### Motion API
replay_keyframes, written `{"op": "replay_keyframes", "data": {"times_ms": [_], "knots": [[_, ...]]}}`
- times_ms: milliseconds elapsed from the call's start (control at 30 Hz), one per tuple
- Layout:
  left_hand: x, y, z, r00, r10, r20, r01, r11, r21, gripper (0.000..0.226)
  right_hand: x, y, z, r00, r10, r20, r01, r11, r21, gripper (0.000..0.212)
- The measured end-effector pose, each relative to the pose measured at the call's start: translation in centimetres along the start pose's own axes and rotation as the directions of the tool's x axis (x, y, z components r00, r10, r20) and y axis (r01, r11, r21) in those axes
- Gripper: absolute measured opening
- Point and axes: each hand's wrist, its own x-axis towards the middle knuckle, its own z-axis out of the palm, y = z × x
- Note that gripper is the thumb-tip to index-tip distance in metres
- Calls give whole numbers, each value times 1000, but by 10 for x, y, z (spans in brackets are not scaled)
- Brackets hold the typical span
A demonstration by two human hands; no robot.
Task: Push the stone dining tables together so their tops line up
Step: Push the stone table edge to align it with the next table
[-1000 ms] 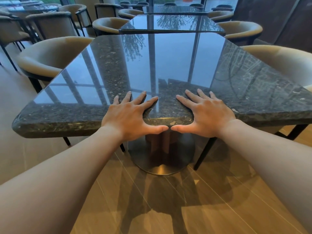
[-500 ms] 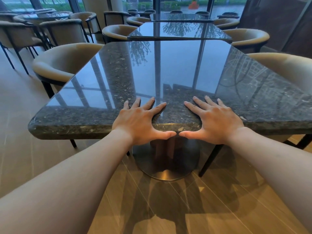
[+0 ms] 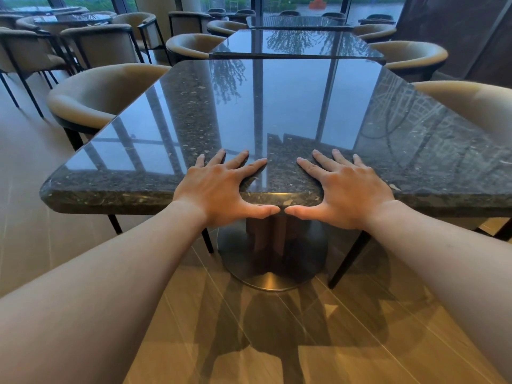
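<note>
A dark polished stone table (image 3: 277,112) stands in front of me on a round metal base (image 3: 273,261). My left hand (image 3: 219,189) and my right hand (image 3: 343,189) both grip its near edge, fingers spread flat on the top and thumbs under the rim. A second stone table (image 3: 296,42) stands just beyond the far edge. Only a thin dark gap shows between the two tops, and the far one sits slightly to the right.
Beige tub chairs flank the tables: one at the left (image 3: 102,95), one at the right (image 3: 471,103), others further back (image 3: 410,55). More chairs and a table (image 3: 72,20) fill the back left. Wood-look floor (image 3: 318,342) lies below me.
The near table has slid away from me toward the far table, and the gap between the tops has narrowed. Both hands stay on the near edge.
</note>
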Motion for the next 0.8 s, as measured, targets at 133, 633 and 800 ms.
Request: {"op": "replay_keyframes", "data": {"times_ms": [133, 633, 800], "knots": [[2, -4, -1, 1000, -1, -3, 1, 1000, 1, 121, 3, -3, -1, 1000, 4, 4, -4, 1000, -7, 135], [7, -19, 2, 1000, 20, -24, -19, 1000, 17, 121, 13, -13, -4, 1000, 11, 8, -11, 1000, 0, 137], [8, -21, 0, 1000, 16, -22, -16, 1000, 25, 119, 15, -15, -3, 1000, 11, 4, -10, 1000, -14, 135]]}}
